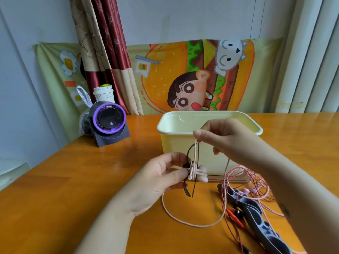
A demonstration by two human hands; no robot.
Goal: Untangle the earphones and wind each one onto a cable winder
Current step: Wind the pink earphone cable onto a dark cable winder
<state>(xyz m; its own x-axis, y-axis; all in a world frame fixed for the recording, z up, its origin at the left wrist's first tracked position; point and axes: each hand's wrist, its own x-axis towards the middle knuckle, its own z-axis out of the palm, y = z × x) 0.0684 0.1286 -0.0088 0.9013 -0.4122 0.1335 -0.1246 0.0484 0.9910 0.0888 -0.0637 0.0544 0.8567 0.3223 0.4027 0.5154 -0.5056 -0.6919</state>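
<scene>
The left hand (161,178) pinched the pink cable winder (197,173) above the middle of the tabletop, just in front of the yellow tub (183,123). The right hand (225,138) pinched the pink earphone cable (196,149) taut above it, with slack looping toward the near edge. The step would likely go best with even tension, turns laid side by side, and the black cord (185,189) kept clear of the wraps

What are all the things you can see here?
cable winder: one, pink, in left hand
pink cable: one, pink, winder up to right hand, looping onto table
black cable: one, black, hanging at winder
thin cables: tangle, pink and red, table right
grey tray: one, grey, table right
box: one, pale yellow, table middle
gadget: one, purple-ringed, table left
cup: one, white, behind gadget
table: one, orange
left hand: one, grips winder
right hand: one, pinches pink cable
</scene>
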